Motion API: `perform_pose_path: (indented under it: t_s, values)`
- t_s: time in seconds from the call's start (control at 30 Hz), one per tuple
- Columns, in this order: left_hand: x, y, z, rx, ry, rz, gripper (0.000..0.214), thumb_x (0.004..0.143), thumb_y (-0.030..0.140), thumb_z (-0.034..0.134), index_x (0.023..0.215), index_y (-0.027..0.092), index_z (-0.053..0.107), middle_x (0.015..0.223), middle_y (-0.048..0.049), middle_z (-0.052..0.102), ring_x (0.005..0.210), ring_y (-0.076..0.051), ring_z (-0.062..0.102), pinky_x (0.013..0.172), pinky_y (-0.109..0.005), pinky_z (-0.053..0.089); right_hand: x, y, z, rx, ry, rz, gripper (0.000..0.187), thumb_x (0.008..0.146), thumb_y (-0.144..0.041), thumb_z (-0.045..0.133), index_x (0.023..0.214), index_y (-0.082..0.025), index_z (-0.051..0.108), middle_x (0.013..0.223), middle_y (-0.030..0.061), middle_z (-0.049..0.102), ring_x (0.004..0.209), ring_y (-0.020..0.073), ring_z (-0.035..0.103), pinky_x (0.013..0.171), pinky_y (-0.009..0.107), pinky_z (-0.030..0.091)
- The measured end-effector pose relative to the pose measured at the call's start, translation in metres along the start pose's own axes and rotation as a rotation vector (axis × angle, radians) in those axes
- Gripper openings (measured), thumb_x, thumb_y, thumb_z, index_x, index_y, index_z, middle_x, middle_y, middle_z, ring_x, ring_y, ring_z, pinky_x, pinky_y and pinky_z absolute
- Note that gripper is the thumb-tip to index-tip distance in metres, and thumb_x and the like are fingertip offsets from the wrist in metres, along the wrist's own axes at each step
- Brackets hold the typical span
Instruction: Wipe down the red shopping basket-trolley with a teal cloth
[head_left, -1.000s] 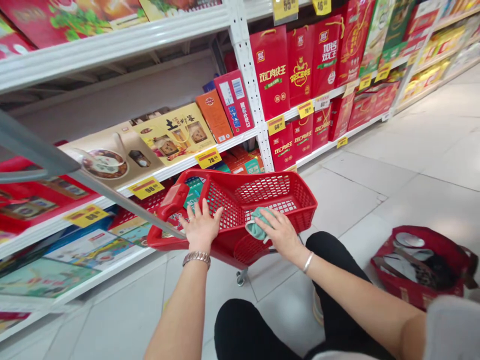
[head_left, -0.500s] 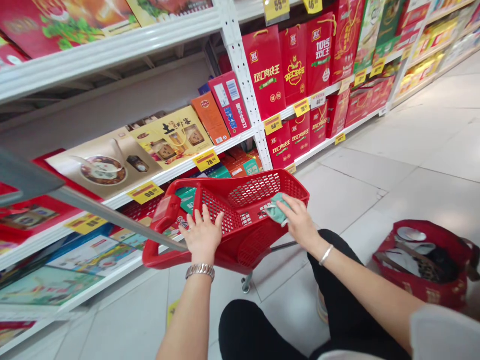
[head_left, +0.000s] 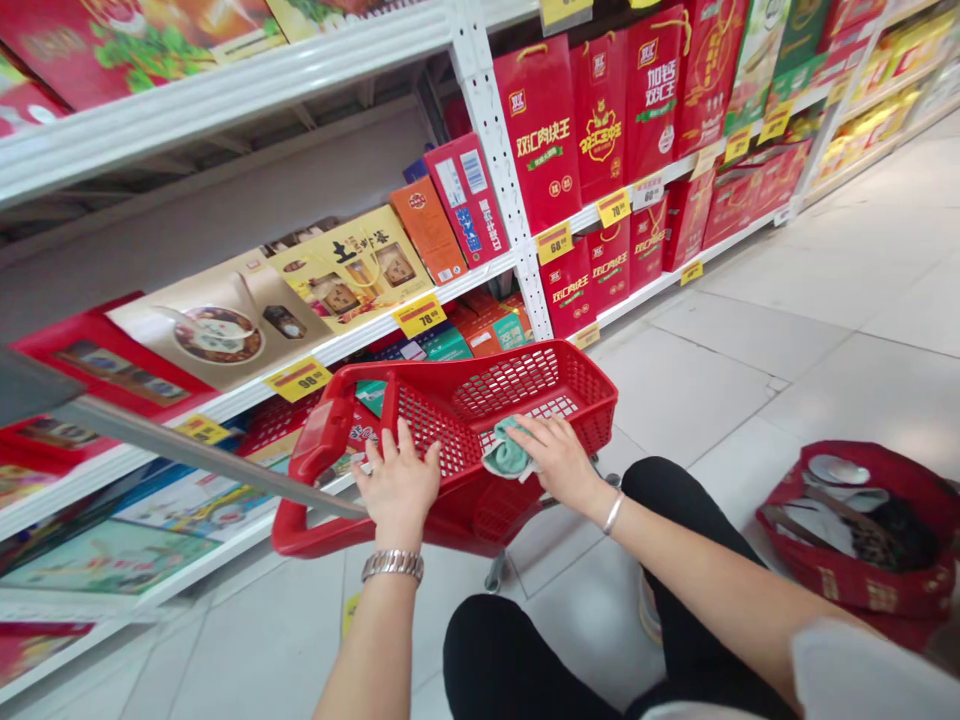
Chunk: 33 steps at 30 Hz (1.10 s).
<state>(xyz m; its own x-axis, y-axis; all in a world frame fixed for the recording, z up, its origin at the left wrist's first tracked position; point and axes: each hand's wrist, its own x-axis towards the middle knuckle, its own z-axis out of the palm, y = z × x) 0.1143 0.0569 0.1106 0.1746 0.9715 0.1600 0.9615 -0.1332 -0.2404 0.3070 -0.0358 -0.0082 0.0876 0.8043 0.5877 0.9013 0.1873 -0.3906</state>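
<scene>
1 red shopping cart (head_left: 480,512) on tiled floor (head_left: 697,385), just beside store shelves (head_left: 491,115). Cart's long axis runs left to right, rising slightly; handle at left, front end at right. Left hand (head_left: 397,478) spread wide, fingers apart, grasping nothing, at near rim as before. Right hand (head_left: 556,458) curled over green cloth (head_left: 508,450), pressing it to near rim; since 0.5 seconds ago, slid left, away from front end.

Two bare hands (head_left: 399,488), one pale-green crumpled cloth (head_left: 508,452) and one red plastic shopping cart (head_left: 465,512) at centre; two silver bracelets (head_left: 392,566) below; one dark-red fabric bag (head_left: 847,588) lower right.
</scene>
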Motion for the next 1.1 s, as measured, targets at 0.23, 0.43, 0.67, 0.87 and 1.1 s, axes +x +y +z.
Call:
perform_pose_path:
  t_s: [0.23,0.43,0.67,0.87,1.1]
  values:
    - [-0.007,-0.011,0.009,-0.002,0.048,0.012,0.072,0.097,0.053,0.030,0.157,0.014,0.033,0.158,-0.0172,0.043,0.147,-0.041,0.036,0.116,-0.064,0.030,-0.020,0.089,-0.042,-0.204,0.025,0.170,0.074,0.071,0.005,0.047,0.135,-0.028,0.063,0.143,0.0065,0.061,0.131,0.0330,0.051,0.114,0.066,0.030]
    - [-0.015,-0.011,0.008,0.012,0.072,-0.018,0.070,0.097,0.050,0.031,0.156,0.013,0.034,0.158,-0.0178,0.043,0.146,-0.041,0.037,0.117,-0.065,0.026,-0.008,0.078,-0.050,-0.116,0.206,0.186,0.064,0.078,0.004,0.041,0.132,-0.021,0.064,0.133,0.0114,0.065,0.120,0.0302,0.056,0.109,0.055,0.045]
    - [-0.020,-0.012,0.005,0.010,0.070,-0.022,0.070,0.096,0.049,0.033,0.156,0.012,0.035,0.156,-0.0179,0.046,0.146,-0.040,0.038,0.116,-0.062,0.030,0.009,-0.066,0.009,0.159,0.023,-0.204,0.059,0.087,-0.004,0.052,0.142,-0.025,0.056,0.148,0.0084,0.055,0.140,0.0274,0.040,0.113,0.051,0.042]
    - [-0.026,-0.018,0.005,0.031,0.056,-0.030,0.070,0.096,0.051,0.035,0.155,0.014,0.037,0.157,-0.0160,0.046,0.145,-0.039,0.039,0.115,-0.060,0.034,0.007,-0.075,0.013,0.156,-0.085,-0.096,0.065,0.082,-0.007,0.060,0.143,-0.029,0.054,0.145,0.0086,0.058,0.133,0.0304,0.047,0.117,0.059,0.028]
    - [-0.034,-0.025,0.004,0.053,0.035,-0.024,0.070,0.096,0.051,0.034,0.155,0.014,0.037,0.157,-0.0170,0.045,0.146,-0.039,0.038,0.116,-0.060,0.032,-0.013,0.007,-0.014,-0.017,-0.071,-0.050,0.079,0.071,0.007,0.050,0.141,-0.029,0.056,0.143,0.0056,0.061,0.130,0.0274,0.050,0.117,0.055,0.027]
